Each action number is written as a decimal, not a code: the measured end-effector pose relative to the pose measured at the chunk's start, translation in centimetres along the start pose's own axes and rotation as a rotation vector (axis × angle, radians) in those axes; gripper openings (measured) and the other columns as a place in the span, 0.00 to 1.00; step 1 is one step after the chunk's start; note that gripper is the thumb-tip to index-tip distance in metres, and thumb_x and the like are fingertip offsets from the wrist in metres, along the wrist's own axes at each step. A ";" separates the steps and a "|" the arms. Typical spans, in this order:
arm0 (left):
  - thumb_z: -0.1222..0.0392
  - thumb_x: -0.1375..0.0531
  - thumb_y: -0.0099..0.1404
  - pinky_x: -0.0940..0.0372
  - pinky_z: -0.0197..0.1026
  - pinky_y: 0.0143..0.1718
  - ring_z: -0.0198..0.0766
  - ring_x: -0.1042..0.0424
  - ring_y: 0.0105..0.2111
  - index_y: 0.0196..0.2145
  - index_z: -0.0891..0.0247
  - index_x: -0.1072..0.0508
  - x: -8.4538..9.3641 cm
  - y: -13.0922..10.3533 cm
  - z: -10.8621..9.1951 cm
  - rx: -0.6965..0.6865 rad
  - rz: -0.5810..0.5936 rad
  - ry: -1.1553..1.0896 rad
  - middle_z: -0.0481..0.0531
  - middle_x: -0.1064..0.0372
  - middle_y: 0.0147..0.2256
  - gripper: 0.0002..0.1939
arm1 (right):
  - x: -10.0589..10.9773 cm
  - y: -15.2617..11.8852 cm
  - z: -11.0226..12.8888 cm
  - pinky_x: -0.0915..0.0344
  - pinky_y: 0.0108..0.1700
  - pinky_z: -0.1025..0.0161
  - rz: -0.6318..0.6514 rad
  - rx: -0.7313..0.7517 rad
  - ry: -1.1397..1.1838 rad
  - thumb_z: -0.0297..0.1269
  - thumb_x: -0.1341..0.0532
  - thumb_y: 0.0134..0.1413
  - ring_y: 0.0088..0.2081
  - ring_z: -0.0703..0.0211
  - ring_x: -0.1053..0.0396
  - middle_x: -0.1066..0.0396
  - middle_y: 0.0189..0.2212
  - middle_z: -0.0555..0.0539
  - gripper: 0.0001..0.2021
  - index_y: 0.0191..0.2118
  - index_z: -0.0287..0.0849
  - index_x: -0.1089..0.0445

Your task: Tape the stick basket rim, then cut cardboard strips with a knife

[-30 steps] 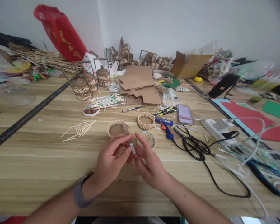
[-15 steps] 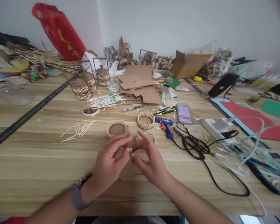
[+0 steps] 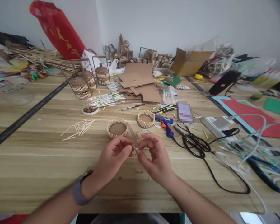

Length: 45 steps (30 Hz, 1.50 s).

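My right hand (image 3: 155, 157) pinches a thin brown strip (image 3: 131, 132) that has a small white piece at its near end. My left hand (image 3: 116, 157) is closed just beside that end, thumb against fingers; what it grips, if anything, is too small to tell. Behind the left hand stands a round cardboard base ringed with short sticks (image 3: 117, 128). A second stick-ringed base (image 3: 146, 119) sits farther back to the right. Partly hidden behind my right hand lies a white ring (image 3: 143, 134).
Loose sticks (image 3: 79, 129) lie at the left. A blue glue gun (image 3: 166, 125), scissors (image 3: 180, 130) and a black cable (image 3: 212, 172) are on the right. Cardboard sheets (image 3: 136, 76), small lantern shapes (image 3: 102, 74) and a power strip (image 3: 216, 127) stand or lie farther off.
My hands have drawn slightly apart, the right one shifting a little to the right with the strip. The fingers, stretched out before, are now more curled.
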State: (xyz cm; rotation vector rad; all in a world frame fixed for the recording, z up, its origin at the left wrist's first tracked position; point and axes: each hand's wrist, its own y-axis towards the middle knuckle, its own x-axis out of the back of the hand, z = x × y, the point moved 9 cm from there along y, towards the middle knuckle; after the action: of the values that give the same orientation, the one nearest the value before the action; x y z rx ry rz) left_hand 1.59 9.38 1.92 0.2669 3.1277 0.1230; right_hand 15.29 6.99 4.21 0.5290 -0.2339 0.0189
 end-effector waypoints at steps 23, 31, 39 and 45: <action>0.54 0.41 0.56 0.43 0.33 0.23 0.31 0.39 0.21 0.22 0.61 0.35 -1.0 0.1 1.2 0.090 0.146 0.113 0.44 0.38 0.20 0.10 | -0.5 0.3 0.1 0.33 0.33 0.63 0.091 0.014 -0.090 0.25 0.45 0.54 0.31 0.61 0.32 0.34 0.30 0.52 0.13 0.44 0.47 0.42; 0.54 0.42 0.57 0.41 0.33 0.22 0.32 0.37 0.20 0.22 0.61 0.34 0.0 0.2 1.2 0.034 0.011 0.172 0.44 0.36 0.19 0.11 | -0.1 -0.2 3.1 0.38 0.33 0.58 -0.066 0.271 -0.493 0.24 0.42 0.56 0.29 0.57 0.32 0.30 0.28 0.51 0.10 0.40 0.47 0.37; 0.57 0.43 0.59 0.42 0.33 0.23 0.33 0.38 0.21 0.22 0.60 0.34 -0.4 0.1 0.0 -0.077 0.031 0.301 0.43 0.37 0.19 0.10 | 0.0 -0.1 2.2 0.36 0.35 0.57 -0.065 0.209 -0.519 0.26 0.43 0.56 0.33 0.56 0.29 0.28 0.31 0.49 0.09 0.41 0.47 0.36; 0.58 0.44 0.61 0.41 0.34 0.25 0.33 0.36 0.22 0.23 0.60 0.33 -0.4 0.0 -0.5 -0.131 0.043 0.345 0.43 0.36 0.20 0.10 | 0.1 -0.2 1.5 0.34 0.35 0.57 -0.057 0.152 -0.470 0.28 0.42 0.57 0.32 0.56 0.28 0.28 0.31 0.49 0.09 0.42 0.47 0.37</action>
State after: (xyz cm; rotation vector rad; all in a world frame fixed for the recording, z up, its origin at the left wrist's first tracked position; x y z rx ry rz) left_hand 1.97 9.25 2.40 0.3464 3.4329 0.4163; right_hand 15.09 6.04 5.40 0.6874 -0.6803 -0.1459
